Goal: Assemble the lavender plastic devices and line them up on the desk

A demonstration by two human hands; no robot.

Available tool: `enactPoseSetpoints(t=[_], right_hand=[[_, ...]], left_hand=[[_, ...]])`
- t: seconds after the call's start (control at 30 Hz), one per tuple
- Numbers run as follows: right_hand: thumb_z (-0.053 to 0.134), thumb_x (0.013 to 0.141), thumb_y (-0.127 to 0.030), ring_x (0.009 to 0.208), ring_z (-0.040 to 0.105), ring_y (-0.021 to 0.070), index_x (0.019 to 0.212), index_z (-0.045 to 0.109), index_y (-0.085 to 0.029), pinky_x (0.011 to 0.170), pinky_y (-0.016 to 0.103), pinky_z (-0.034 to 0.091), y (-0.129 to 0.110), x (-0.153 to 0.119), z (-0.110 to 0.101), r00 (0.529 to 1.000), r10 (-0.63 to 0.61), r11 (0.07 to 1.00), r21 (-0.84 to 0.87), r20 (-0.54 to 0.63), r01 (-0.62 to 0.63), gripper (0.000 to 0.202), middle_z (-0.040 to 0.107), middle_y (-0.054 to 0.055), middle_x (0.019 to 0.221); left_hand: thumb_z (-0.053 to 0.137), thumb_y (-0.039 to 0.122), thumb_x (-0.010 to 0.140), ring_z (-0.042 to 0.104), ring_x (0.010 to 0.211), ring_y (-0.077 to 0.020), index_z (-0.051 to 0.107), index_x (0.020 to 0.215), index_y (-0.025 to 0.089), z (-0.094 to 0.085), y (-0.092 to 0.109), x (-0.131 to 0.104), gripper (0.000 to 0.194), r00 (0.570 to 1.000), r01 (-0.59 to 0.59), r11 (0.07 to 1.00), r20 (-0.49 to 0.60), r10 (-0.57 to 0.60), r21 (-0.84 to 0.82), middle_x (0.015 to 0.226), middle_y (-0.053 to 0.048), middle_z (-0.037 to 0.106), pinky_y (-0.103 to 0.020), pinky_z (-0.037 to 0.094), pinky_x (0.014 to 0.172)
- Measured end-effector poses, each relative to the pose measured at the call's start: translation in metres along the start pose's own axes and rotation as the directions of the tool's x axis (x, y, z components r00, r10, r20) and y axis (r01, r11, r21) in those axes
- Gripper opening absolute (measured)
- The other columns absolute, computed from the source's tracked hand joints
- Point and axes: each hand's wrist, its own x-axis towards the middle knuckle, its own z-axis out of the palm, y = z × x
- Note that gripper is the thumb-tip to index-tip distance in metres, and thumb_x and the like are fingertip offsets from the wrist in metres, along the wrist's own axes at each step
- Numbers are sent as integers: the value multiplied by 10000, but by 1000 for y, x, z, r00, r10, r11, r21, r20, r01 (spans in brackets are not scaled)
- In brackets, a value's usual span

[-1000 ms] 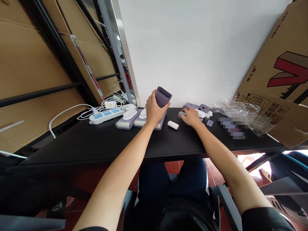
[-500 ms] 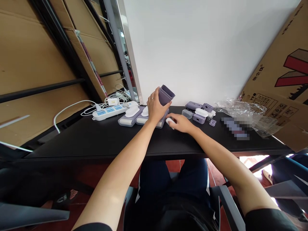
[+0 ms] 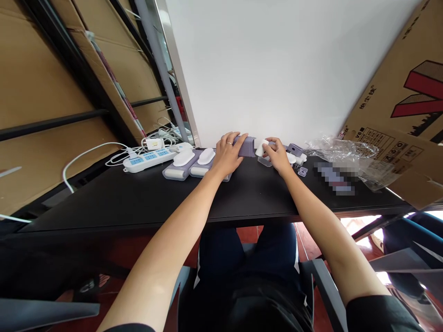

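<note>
My left hand (image 3: 227,156) is wrapped around a purple rectangular sleeve (image 3: 247,146), held sideways with its end toward the right. In my right hand (image 3: 278,156) is a small white rounded piece (image 3: 261,148), pinched between fingers and thumb just right of the sleeve. The two parts are close, with a narrow gap between them. Left of my left hand lie two flat purple devices, a nearer-left one (image 3: 168,172) and another (image 3: 196,169), each topped by a white oval piece. Under my right hand shows a clear plastic cover (image 3: 264,161).
Right of my right hand are a purple block (image 3: 295,149), a white part (image 3: 300,159) and a small purple frame (image 3: 302,171). Crumpled clear plastic (image 3: 346,154) lies by a cardboard box (image 3: 391,138). A white power strip (image 3: 148,160) with cables sits left on the black table (image 3: 138,198).
The purple sleeve has tipped from upright to sideways and shifted slightly right and down. My right hand has moved up and right, bringing the white piece beside the sleeve's end.
</note>
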Motion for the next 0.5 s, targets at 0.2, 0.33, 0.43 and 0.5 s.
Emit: enactPoseSetpoints(t=[0.2,0.33,0.43,0.5], right_hand=[[666,848,-581,707,674,168,1154,520,-265,567,262,443,-3,-4,3,1000,3,1000,-20,30,-2,464,687,-37,813],[644,868,-588,715,678,168,1168,506,-270,525,240,412,-6,-5,2,1000,8,999,-38,28,-7,458,677,-37,817],[647,873,-600,716,677,167,1165,496,-273,522,236,415,-7,-6,3,1000,4,999,-36,29,-3,464,669,-36,818],[657,868,-606,707,676,163,1160,492,-275,517,234,411,-6,-6,4,999,6,1000,-29,31,-5,471,669,-36,825]], left_hand=[[642,205,891,324,1523,-365,351,1648,273,-4,4,0,814,1000,6,1000,29,-7,20,1634,-141,409,-540,331,1224],[641,184,883,312,1531,-367,344,1652,278,-6,5,0,830,999,6,1000,44,-7,13,1638,-144,400,-544,326,1224],[641,173,879,304,1536,-367,343,1652,288,-6,5,-1,837,999,3,1000,48,-4,7,1644,-139,394,-548,318,1227],[643,173,880,304,1535,-367,346,1651,290,-6,6,-1,834,999,0,1000,45,-1,5,1647,-137,392,-545,316,1227]])
